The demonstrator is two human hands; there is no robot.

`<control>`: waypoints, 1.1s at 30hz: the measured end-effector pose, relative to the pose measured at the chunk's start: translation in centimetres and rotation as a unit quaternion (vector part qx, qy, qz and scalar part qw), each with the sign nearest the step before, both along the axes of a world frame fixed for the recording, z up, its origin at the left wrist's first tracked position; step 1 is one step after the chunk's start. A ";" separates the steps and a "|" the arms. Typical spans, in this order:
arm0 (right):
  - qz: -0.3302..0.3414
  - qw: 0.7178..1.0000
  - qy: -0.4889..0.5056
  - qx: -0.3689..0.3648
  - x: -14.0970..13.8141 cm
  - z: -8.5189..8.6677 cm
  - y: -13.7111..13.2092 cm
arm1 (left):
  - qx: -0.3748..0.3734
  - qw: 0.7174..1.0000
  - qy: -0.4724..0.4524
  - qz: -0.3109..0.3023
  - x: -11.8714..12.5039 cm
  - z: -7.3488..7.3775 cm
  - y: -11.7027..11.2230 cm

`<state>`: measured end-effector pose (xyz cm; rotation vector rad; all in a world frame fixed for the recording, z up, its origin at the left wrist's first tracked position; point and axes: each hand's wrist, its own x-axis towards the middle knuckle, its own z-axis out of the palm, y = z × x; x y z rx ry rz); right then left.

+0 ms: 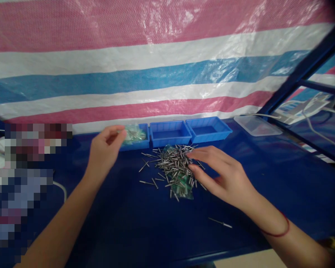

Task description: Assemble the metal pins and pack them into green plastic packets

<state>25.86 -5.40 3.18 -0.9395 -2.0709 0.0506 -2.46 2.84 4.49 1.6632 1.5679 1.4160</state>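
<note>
My left hand (108, 143) is over the left blue bin (136, 146), thumb and fingers pinched on the near edge of a small clear greenish plastic bag (134, 134) with metal pieces inside. Whether other bags lie under it in that bin I cannot tell. My right hand (226, 173) reaches into the right side of a loose pile of blind rivets (173, 160), thumb and fingers apart. Part of the pile hides behind its fingertips. Another greenish bag of metal pins (184, 190) sticks out from the pile's near side.
A middle blue bin (170, 141) and a right blue bin (209, 137) stand in a row before a striped tarp (156, 80). One rivet (220, 222) lies alone near the front. Right of the bins is a translucent plastic lid or tray (257, 126). A dark metal frame (290, 78) rises at right.
</note>
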 end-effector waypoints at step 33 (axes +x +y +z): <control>-0.104 0.988 -0.081 -0.086 1.3 -4.7 0.0 | 0.035 0.894 0.394 -0.209 6.9 -5.0 -0.8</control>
